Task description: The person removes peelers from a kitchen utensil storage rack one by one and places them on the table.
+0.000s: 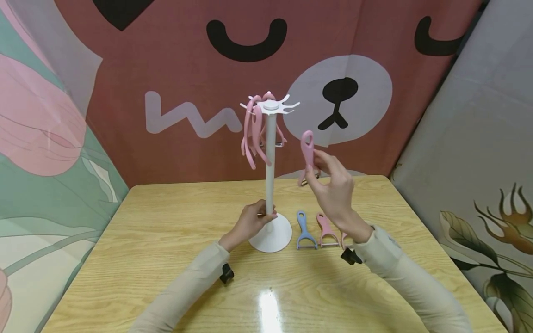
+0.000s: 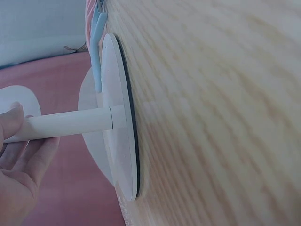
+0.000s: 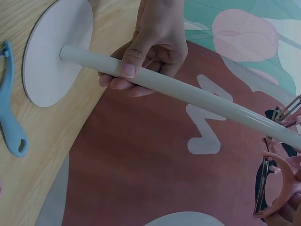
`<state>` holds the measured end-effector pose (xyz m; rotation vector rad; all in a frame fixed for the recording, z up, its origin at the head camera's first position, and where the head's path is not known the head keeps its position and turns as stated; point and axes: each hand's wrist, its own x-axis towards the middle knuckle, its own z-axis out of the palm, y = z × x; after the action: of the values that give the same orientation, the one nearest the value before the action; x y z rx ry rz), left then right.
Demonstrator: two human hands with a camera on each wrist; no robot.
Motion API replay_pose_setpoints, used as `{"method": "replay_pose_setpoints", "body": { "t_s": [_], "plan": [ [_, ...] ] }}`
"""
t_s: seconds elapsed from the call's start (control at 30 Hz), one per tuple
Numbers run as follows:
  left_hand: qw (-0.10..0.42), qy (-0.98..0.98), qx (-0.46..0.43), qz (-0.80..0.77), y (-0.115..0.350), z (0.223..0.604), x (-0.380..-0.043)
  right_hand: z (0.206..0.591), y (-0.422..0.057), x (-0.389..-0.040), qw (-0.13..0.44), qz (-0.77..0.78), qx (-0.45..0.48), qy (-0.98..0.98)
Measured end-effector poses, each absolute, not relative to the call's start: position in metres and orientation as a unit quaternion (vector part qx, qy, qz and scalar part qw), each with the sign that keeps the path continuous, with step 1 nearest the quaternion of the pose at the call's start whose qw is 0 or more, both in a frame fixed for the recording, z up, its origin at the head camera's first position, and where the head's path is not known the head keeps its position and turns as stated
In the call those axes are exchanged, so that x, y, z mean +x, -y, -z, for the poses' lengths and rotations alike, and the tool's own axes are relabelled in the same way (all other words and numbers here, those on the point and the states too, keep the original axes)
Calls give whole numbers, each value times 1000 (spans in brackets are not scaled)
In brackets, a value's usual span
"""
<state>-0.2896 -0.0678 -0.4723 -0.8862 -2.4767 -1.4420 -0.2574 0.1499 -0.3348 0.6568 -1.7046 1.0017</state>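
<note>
A white stand point(image 1: 270, 171) with a round base and a hooked top stands on the table. Low on its pole, thumb and fingers of my left hand point(image 1: 250, 221) grip it, as the right wrist view also shows. Several pink peelers point(image 1: 256, 134) hang from hooks on the left and back of the top. My right hand point(image 1: 335, 190) pinches another pink peeler point(image 1: 307, 147), its holed handle end up, to the right of the pole and below hook height. This peeler's curved head and blade point(image 3: 282, 186) show at the right edge of the right wrist view.
On the wooden table point(image 1: 175, 222), right of the base, lie a blue peeler point(image 1: 303, 226) and a pink peeler point(image 1: 325, 226). One more pink peeler point(image 1: 343, 237) is partly hidden by my right arm. A printed cloth point(image 1: 187, 157) hangs behind the table.
</note>
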Motion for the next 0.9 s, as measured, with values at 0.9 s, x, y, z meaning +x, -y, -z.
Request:
{"method": "replay_pose_setpoints", "body": {
  "t_s": [0.9],
  "plan": [
    [75, 827, -294, 474, 67, 471, -288, 351, -168, -260, 464, -398, 218, 761]
  ]
}}
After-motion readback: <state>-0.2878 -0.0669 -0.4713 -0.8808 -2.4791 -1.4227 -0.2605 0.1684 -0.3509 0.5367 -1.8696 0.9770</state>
